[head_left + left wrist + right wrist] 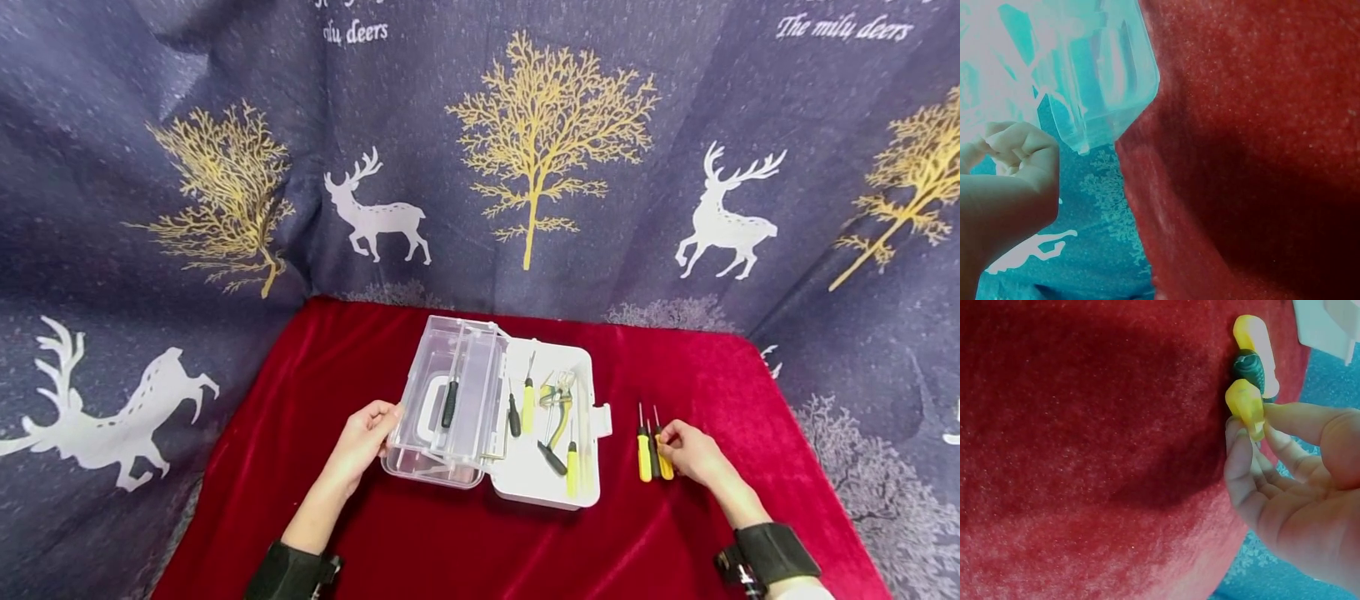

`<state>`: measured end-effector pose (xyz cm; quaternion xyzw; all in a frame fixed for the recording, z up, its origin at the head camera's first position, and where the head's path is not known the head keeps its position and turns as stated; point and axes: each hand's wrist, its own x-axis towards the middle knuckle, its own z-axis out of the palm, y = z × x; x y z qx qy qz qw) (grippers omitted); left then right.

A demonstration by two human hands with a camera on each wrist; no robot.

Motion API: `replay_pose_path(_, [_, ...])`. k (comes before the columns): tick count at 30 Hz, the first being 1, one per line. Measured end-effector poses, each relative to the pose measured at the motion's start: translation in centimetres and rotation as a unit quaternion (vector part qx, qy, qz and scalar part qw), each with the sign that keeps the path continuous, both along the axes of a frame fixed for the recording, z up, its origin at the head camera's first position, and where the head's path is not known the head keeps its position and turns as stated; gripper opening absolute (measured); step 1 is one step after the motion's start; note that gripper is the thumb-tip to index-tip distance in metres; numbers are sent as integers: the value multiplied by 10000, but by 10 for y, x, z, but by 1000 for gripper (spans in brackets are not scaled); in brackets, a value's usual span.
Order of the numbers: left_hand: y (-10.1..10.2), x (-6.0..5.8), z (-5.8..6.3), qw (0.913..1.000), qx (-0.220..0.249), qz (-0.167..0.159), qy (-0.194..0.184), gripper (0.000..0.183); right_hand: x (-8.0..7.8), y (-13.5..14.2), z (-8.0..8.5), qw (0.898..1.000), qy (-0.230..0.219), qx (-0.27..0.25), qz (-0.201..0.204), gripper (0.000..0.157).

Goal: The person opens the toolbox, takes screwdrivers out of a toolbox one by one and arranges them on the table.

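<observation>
Found the toolbox (517, 477) on cloth (637, 550), lower centre, right of its lid (480, 392), left of three screwdrivers (644, 458), before a curtain (472, 267).

The curtain (622, 233) reads "The milu deers" at upper right and, less clearly, "milu deers" at upper left.

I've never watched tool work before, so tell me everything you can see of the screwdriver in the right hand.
The screwdriver has a yellow, plastic-looking handle, black collar and thin metal shaft pointing forward. The right hand pinches it, partly hiding the handle. It is rightmost of three, close beside a black-handled one, over red cloth.
</observation>
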<state>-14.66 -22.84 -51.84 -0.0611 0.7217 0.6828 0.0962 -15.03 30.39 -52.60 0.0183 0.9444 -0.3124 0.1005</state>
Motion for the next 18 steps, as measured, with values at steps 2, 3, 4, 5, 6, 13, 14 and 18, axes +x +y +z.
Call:
replay_pose_path(2, [1, -2, 0, 10000, 64, 18, 45, 33, 0, 0, 2, 10000, 49, 19, 21, 10])
replay_pose_path(3, [1, -3, 0, 10000, 80, 20, 53, 33, 0, 0, 3, 10000, 28, 13, 5, 10])
replay_pose_path(4, [2, -3, 1, 9999, 93, 14, 54, 34, 0, 0, 4, 10000, 17, 23, 1, 9])
replay_pose_path(5, [2, -4, 1, 9999, 101, 11, 45, 34, -1, -1, 5, 10000, -9, 20, 1, 9])
replay_pose_path(6, [2, -4, 1, 9999, 108, 18, 28, 34, -1, -1, 6, 10000, -20, 35, 21, 8])
replay_pose_path(13, [-1, -2, 1, 10000, 40, 7, -47, 37, -6, -7, 14, 9991, 100, 402, 62, 7])
replay_pose_path(14, [-1, -2, 0, 10000, 27, -9, -42, 36, -7, -8, 16, 9987, 167, 477, 90, 7])
replay_pose_path(18, [0, -3, -1, 10000, -29, -57, 3, 35, -9, -17, 27, 9978, 368, 495, 248, 8])
